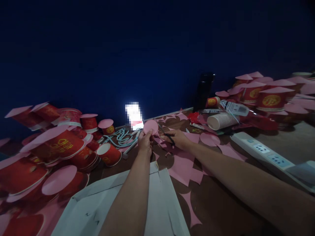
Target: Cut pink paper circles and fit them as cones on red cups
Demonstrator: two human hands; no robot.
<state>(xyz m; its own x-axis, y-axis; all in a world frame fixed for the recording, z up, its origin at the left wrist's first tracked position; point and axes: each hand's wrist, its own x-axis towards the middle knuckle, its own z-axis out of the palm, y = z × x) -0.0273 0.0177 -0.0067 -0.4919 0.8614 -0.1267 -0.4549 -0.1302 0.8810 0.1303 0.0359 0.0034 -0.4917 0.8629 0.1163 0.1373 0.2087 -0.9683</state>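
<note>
Between the thumb and fingers of my left hand (145, 143) is a round pink paper disc (151, 126), held up near the middle of the view. My right hand (179, 139) is closed around the dark handles of a pair of scissors (169, 138). Their blades point up and left, close by the disc's right edge; whether they touch the paper I cannot tell. Under and around my hands lie pink paper offcuts (182, 167) with curved edges. Another pink disc (210, 139) rests right of my right hand.
Red paper cups topped with pink discs crowd the left (66, 144) and right (272, 98). A lit screen (134, 114), coiled cable (121, 137), and black bottle (203, 90) stand at the back. A power strip (265, 154) lies right; a white board (103, 200) lies in front.
</note>
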